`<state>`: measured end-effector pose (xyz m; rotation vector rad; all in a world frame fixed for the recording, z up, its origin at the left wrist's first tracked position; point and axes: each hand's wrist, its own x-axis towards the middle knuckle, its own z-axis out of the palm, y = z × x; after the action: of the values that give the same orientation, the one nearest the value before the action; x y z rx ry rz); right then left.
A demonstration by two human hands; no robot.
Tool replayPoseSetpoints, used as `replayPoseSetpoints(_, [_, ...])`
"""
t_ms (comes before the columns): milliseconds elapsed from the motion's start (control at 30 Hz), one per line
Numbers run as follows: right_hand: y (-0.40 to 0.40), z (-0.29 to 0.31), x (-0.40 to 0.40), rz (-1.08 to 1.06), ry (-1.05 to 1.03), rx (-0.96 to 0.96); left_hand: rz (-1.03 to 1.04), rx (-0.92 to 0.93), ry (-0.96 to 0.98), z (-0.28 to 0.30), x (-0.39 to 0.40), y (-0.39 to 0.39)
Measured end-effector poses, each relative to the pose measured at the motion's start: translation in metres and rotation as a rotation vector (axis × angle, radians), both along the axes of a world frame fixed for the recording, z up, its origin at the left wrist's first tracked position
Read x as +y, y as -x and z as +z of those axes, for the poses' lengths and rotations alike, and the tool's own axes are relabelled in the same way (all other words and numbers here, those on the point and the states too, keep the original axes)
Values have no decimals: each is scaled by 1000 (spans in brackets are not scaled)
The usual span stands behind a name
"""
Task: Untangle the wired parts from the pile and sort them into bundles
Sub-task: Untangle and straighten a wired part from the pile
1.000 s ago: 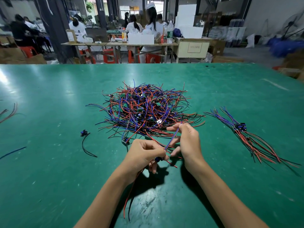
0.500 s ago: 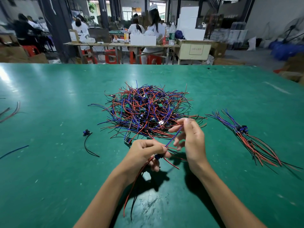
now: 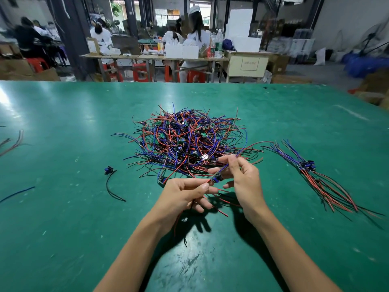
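A: While the left hand (image 3: 185, 191) pinches the red lead, what does the right hand (image 3: 242, 178) hold?

B: The blue lead of one wired part (image 3: 216, 177), lifted just before the pile (image 3: 189, 142). It seems freed; next, lay it on the bundle (image 3: 315, 175) at right.

A: Setting?

B: Green surface (image 3: 63, 207); workshop, seated workers beyond.

The hands have drawn one wired part (image 3: 216, 177) farther out of the pile (image 3: 189, 142).

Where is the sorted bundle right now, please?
In the head view, the bundle lies on the table at the right, apart from the pile and right of both hands.
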<state>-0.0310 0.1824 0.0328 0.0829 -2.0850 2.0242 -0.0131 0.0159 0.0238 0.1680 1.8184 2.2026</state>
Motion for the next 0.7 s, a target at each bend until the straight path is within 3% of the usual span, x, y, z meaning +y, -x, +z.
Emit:
replayPoseSetpoints(300, [5, 9, 13, -90, 428, -99, 198, 124, 83, 0, -1, 4])
replayPoseSetpoints(433, [6, 8, 13, -103, 457, -100, 338, 210, 111, -3, 1, 6])
replayPoseSetpoints(700, [6, 11, 20, -224, 533, -52, 649, 507, 472, -9, -8, 13])
